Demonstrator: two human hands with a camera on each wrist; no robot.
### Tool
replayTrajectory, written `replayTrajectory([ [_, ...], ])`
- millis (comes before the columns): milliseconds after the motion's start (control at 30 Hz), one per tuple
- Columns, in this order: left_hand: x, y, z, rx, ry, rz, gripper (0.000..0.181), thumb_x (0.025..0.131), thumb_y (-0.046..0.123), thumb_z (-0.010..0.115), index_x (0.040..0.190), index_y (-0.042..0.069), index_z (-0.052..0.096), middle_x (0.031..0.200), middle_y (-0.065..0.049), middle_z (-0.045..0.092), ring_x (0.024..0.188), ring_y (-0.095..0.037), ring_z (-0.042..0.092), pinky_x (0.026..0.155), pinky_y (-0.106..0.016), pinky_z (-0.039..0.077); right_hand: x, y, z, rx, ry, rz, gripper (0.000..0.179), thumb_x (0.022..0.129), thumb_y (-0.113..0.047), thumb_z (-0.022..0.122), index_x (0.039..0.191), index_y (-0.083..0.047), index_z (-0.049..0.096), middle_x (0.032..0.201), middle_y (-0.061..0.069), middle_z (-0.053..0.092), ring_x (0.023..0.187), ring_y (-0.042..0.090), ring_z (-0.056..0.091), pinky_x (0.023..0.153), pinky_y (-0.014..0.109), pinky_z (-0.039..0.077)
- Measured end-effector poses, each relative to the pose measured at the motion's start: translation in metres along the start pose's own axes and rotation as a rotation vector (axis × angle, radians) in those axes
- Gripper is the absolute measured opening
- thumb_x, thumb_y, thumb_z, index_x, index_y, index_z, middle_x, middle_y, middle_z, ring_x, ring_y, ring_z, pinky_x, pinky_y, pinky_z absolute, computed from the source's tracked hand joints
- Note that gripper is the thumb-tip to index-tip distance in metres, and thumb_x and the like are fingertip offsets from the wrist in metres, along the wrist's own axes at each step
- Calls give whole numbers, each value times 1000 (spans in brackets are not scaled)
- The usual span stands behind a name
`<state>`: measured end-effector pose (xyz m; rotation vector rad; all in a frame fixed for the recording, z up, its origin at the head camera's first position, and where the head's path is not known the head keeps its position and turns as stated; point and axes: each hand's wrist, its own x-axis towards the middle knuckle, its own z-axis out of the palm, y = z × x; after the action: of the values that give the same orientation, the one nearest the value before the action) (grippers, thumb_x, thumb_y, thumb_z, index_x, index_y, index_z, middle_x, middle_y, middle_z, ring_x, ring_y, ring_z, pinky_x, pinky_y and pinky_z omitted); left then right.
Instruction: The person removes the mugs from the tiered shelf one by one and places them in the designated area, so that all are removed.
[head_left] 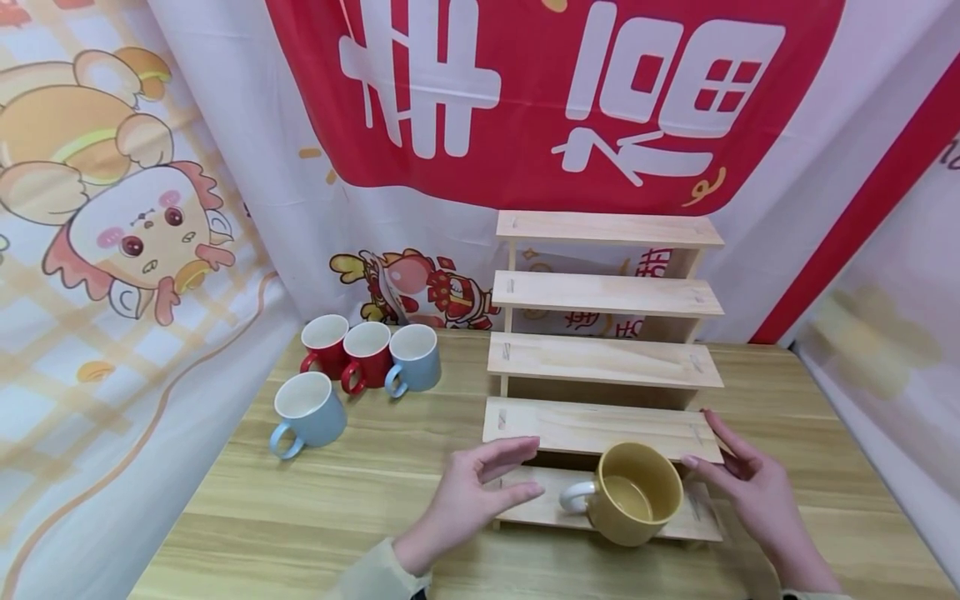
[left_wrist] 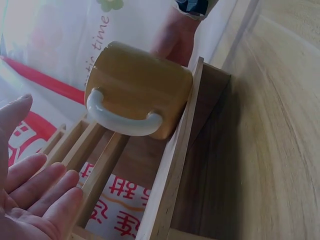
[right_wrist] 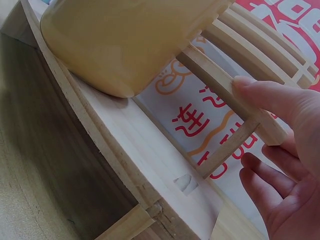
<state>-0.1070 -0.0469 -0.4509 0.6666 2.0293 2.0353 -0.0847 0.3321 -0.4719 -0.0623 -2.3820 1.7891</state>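
Observation:
A mustard-yellow mug [head_left: 630, 496] with a white handle stands on the lowest tier of the stepped wooden rack [head_left: 600, 358]. Its handle points left. My right hand [head_left: 753, 487] pinches the right end of the tier just above, with the thumb [right_wrist: 260, 92] on the board and the other fingers curled beneath it. Left of the mug handle, my left hand [head_left: 480, 483] holds nothing, its fingers spread and thumb apart. In the left wrist view the mug [left_wrist: 137, 82] sits near the front edge of the board, and that hand's fingers [left_wrist: 47, 185] lie apart from it.
On the table's left side are two red mugs [head_left: 367, 356] and a blue mug [head_left: 415, 358] in a row. Another blue mug [head_left: 310, 408] stands in front of them. Printed cloth [head_left: 405, 192] hangs behind the rack and along both sides of the wooden table [head_left: 315, 517].

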Motion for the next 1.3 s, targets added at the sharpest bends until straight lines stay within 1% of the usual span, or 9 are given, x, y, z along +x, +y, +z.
replayTrajectory([
  [67, 0, -1, 3, 18, -14, 2, 49, 87, 19, 84, 133, 14, 67, 132, -4, 66, 122, -21, 62, 101, -45, 51, 0, 1, 0, -4, 0, 4, 74, 92, -9, 78, 156, -15, 40, 156, 2, 39, 111, -6, 60, 87, 13, 52],
  [167, -1, -2, 6, 46, -31, 2, 49, 87, 20, 84, 133, 16, 67, 130, 0, 67, 121, -21, 63, 103, -40, 50, -1, 1, 0, -10, 1, 10, 74, 93, -9, 78, 156, -17, 40, 157, 4, 39, 111, -6, 60, 87, 13, 52],
  [333, -3, -3, 12, 55, -58, -6, 47, 87, 22, 84, 131, 18, 69, 129, 3, 68, 121, -20, 63, 105, -36, 49, -1, 1, 1, -23, 0, 5, 74, 93, -10, 77, 156, -18, 41, 158, 3, 38, 111, -5, 61, 87, 13, 52],
  [467, -4, -4, 15, 71, -80, 12, 46, 86, 23, 85, 129, 15, 70, 127, 0, 69, 120, -20, 63, 104, -34, 49, -1, 0, 1, -77, 12, 1, 73, 93, -13, 77, 156, -16, 40, 158, 2, 39, 110, -6, 61, 86, 12, 52],
  [567, -5, -4, 17, 73, -96, 29, 46, 86, 24, 85, 128, 13, 70, 127, -3, 69, 119, -20, 64, 104, -34, 49, -1, 0, 0, -122, 26, 6, 73, 94, -17, 78, 156, -19, 41, 157, 3, 39, 109, -8, 59, 86, 11, 51],
  [667, -5, -5, 19, 69, -104, 36, 46, 86, 23, 85, 128, 11, 70, 127, -5, 69, 118, -20, 64, 104, -33, 50, -1, -1, 0, -138, 32, 17, 73, 94, -19, 78, 156, -23, 41, 157, 5, 38, 109, -9, 58, 85, 10, 50],
  [967, -7, -7, 24, 46, -116, 39, 46, 86, 21, 84, 128, 8, 69, 127, -7, 69, 117, -20, 65, 103, -33, 50, -1, 0, 0, -69, 5, 21, 74, 94, -14, 77, 157, -20, 39, 159, 8, 35, 110, -8, 59, 87, 12, 51],
  [1167, -6, -9, 27, 24, -127, 42, 45, 86, 19, 84, 128, 11, 70, 127, -9, 69, 116, -20, 65, 103, -34, 50, -2, 0, 0, -102, 19, 25, 74, 94, -16, 78, 157, -20, 40, 158, 7, 36, 108, -7, 60, 85, 12, 52],
  [1300, -5, -11, 29, 18, -128, 48, 45, 86, 17, 84, 128, 9, 69, 126, -8, 69, 116, -18, 65, 103, -34, 50, -2, -1, 0, -119, 25, 21, 73, 94, -17, 78, 157, -19, 40, 158, 5, 37, 106, -6, 62, 84, 12, 52],
])
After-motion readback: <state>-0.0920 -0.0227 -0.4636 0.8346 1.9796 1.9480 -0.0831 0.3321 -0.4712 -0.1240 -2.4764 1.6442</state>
